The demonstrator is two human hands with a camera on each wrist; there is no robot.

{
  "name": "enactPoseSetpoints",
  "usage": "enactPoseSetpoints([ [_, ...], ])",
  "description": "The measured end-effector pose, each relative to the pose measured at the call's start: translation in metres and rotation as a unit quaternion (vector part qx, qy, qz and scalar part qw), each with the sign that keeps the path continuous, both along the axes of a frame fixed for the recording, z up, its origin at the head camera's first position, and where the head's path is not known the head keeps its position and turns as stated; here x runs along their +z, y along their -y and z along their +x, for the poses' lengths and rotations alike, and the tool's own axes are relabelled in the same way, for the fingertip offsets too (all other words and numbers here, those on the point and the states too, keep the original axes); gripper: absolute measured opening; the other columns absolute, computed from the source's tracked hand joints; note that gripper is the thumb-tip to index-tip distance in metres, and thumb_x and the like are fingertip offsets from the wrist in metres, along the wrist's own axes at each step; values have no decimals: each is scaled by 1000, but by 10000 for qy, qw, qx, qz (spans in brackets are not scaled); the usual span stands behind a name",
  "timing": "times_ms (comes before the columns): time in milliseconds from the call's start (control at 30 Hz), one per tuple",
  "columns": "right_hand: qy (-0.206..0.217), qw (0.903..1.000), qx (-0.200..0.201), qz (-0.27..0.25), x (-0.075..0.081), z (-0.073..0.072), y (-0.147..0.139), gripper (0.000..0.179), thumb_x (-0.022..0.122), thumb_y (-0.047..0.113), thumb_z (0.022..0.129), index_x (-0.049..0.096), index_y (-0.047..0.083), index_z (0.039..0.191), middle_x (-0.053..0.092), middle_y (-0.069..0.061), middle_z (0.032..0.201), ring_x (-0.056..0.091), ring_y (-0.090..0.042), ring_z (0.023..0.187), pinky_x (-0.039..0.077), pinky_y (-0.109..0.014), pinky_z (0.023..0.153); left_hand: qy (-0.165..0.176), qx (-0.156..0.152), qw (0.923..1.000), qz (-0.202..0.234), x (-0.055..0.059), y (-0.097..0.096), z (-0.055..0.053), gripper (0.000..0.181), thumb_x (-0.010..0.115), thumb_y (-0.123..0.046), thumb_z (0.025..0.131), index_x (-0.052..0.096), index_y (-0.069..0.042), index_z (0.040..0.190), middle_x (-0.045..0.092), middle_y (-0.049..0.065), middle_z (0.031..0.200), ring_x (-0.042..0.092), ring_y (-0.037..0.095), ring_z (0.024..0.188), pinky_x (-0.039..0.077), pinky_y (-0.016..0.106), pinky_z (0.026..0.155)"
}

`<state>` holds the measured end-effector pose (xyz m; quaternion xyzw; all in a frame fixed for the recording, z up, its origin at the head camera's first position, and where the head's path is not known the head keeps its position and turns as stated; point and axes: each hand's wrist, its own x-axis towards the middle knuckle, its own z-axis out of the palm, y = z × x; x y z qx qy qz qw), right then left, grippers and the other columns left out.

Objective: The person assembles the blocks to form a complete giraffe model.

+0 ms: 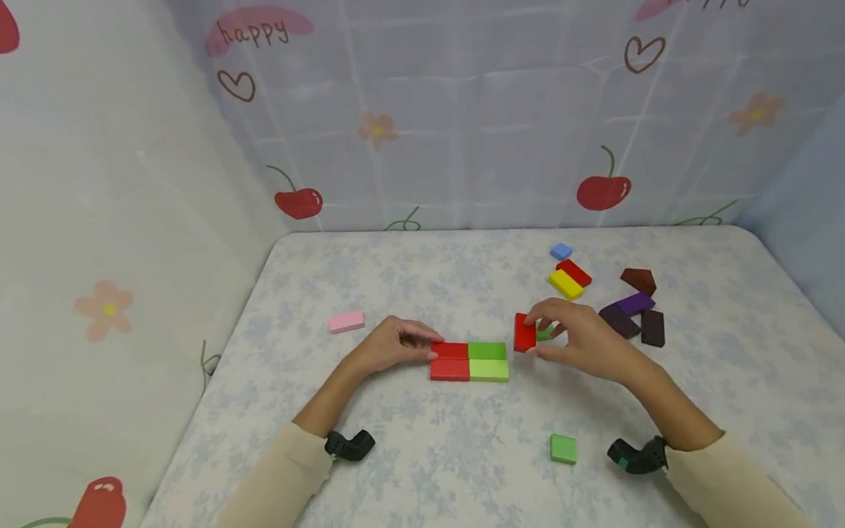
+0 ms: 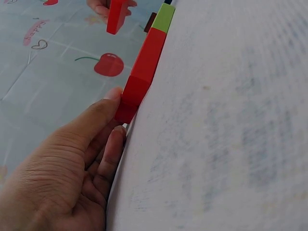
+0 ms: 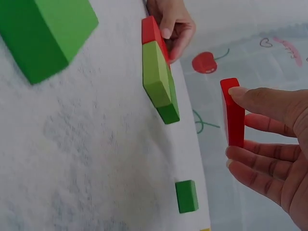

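In the head view, two red blocks (image 1: 449, 369) and two green blocks (image 1: 488, 370) lie edge to edge as one flat rectangle. My left hand (image 1: 396, 346) is at its left end, thumb and a finger pinching the back red block (image 2: 126, 109). To the right, my right hand (image 1: 578, 336) grips another red block (image 1: 524, 333) between thumb and fingertips. That block stands off the rectangle's right end, tilted up. Partly hidden behind the right fingers lies a small green block (image 1: 545, 333), seen whole as a green block (image 3: 186, 196) in the right wrist view.
Nearer me lies a green square block (image 1: 563, 449). A pink block (image 1: 346, 322) is left of the left hand. Beyond the right hand are blue (image 1: 561, 251), red (image 1: 574, 273) and yellow blocks (image 1: 565, 284), and several brown and purple blocks (image 1: 635, 304). A patterned curtain (image 1: 472, 130) hangs behind the table.
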<state>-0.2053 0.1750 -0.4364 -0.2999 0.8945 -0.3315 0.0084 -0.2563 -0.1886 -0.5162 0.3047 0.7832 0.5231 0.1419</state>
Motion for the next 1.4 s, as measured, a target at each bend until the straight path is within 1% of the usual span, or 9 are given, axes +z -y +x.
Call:
enactPoseSetpoints([
  [167,41,9995,291,153,4,14,16,39,86,14,83,66,9,116,66,-4,117,66,-25,95,58,-43,80,-149,-47,9999,41,-1,-2,-1,27,84,-15,86,80,-13,113,74,-1,107,58,12,74,47,24,64],
  [400,61,9986,368,376,9,39,39,42,88,16,81,65,10,117,66,-3,118,65,-24,96,59,-39,79,-76,-54,9999,69,0,-1,-1,27,84,-16,86,80,-15,113,74,-1,107,58,13,74,47,24,64],
  [533,128,9975,494,495,7,53,52,42,87,15,82,65,9,116,65,-3,115,64,-24,95,58,-38,79,-27,-30,10000,88,-1,0,0,27,84,-15,86,80,-16,113,74,-1,108,58,14,75,47,25,64],
  [667,238,9949,649,734,2,64,65,40,87,18,82,65,9,114,66,-1,110,64,-21,95,57,-33,78,-29,-36,10000,86,-1,0,-1,27,84,-14,86,80,-17,113,74,-2,108,58,15,74,48,25,64],
  [867,257,9898,783,1160,-7,71,79,37,88,23,82,68,10,110,63,3,105,60,-12,87,53,-26,74,-44,-7,10000,74,-2,0,-1,28,84,-14,86,80,-16,113,74,-2,109,59,14,74,48,25,63],
  [1000,38,9867,852,1387,-12,74,84,32,88,23,81,68,11,104,61,3,102,55,-7,82,51,-25,72,-21,-30,9999,96,-2,-1,-1,28,84,-14,86,80,-15,113,75,-1,109,59,14,74,48,25,63],
  [1100,-176,9846,877,1502,-15,76,88,32,89,24,81,68,11,102,62,1,104,56,-8,83,52,-26,72,-51,-15,9999,112,-1,-2,0,28,84,-14,85,80,-14,113,75,0,108,59,13,73,48,25,63],
  [1267,-369,9830,781,1619,-19,78,93,34,89,25,81,69,13,105,59,-4,117,59,-11,83,53,-26,71,-75,-9,9999,98,-1,-2,0,28,84,-14,86,80,-14,113,74,-1,107,58,13,73,47,24,62],
  [1400,-323,9822,686,1720,-18,79,94,35,90,23,80,70,12,106,59,-2,110,56,-8,77,51,-24,67,-61,-14,10000,59,-2,-1,-1,28,83,-14,86,80,-14,114,74,-1,108,58,12,73,47,25,63],
])
